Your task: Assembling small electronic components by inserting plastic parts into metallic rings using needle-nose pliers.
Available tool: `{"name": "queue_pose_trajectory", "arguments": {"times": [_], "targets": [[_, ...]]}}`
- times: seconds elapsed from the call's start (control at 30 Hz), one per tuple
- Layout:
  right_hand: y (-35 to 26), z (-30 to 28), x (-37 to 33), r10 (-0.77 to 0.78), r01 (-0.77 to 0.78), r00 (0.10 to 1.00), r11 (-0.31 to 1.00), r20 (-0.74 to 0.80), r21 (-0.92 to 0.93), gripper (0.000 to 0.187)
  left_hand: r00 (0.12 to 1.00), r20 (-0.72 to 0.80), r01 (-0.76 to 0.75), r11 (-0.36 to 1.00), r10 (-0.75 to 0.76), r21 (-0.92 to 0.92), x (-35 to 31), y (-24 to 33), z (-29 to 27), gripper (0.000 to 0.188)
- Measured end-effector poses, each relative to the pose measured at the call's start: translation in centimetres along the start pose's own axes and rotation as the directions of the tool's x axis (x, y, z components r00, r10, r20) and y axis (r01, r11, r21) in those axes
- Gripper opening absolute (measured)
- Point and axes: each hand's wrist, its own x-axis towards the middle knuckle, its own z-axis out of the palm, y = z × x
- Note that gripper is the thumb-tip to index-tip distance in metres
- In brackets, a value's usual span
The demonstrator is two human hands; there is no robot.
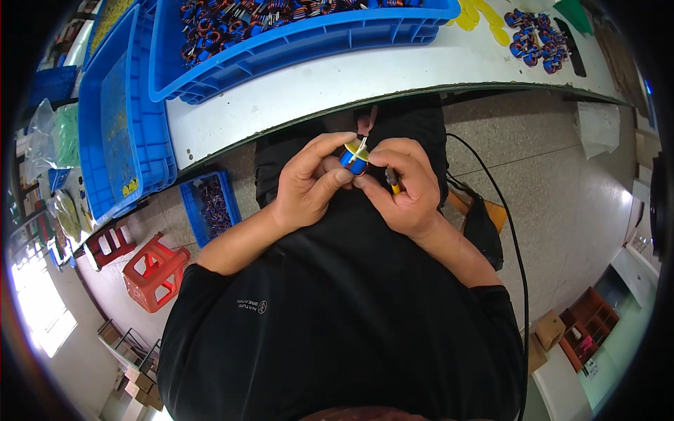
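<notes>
In front of my torso, just off the table edge, my left hand [309,184] pinches a small toroidal coil [353,166] with a blue core between thumb and fingers. A thin yellow disc [359,151] lies against the coil, and pale wire leads stick up past it. My right hand [413,188] is closed, its thumb and forefinger touching the coil and disc from the other side. Tucked in its curled fingers is a tool with a black and yellow handle [394,184]; its working end is hidden.
On the white table [281,95] stands a blue crate [309,38] heaped with coils. Yellow discs [484,15] and a coil cluster [537,43] lie right. Another blue crate [151,133] is left. Below are a coil-filled bin [189,200] and red stool [151,277]. A black cable [518,252] hangs right.
</notes>
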Motion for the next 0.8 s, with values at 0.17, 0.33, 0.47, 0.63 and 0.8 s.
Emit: {"name": "queue_pose_trajectory", "arguments": {"times": [0.17,0.33,0.47,0.63,0.8], "targets": [[0.4,0.0,0.2,-0.015,0.015,1.0,0.998,0.0,-0.057,0.043,0.981,0.068,0.19,0.976,-0.184,-0.107,-0.1,0.3,-0.3,0.051],[0.7,0.0,0.1,-0.066,0.07,0.997,0.991,0.037,-0.113,0.045,0.97,0.133,0.219,0.967,-0.201,-0.131,0.3,-0.1,-0.6,0.051],[0.4,0.2,0.3,0.172,-0.172,0.985,0.985,0.003,-0.013,0.043,0.949,0.194,0.298,0.91,-0.249,-0.289,0.7,-0.3,-0.9,0.047],[0.7,0.3,0.2,0.192,-0.191,0.981,0.981,-0.019,0.006,0.043,0.936,0.234,0.331,0.886,-0.264,-0.326,0.8,-0.8,-1.1,0.046],[0.6,0.3,0.4,0.201,-0.201,0.98,0.979,-0.002,0.03,0.04,0.934,0.23,0.34,0.876,-0.273,-0.342,0.8,-1.2,-1.1,0.047]]}}
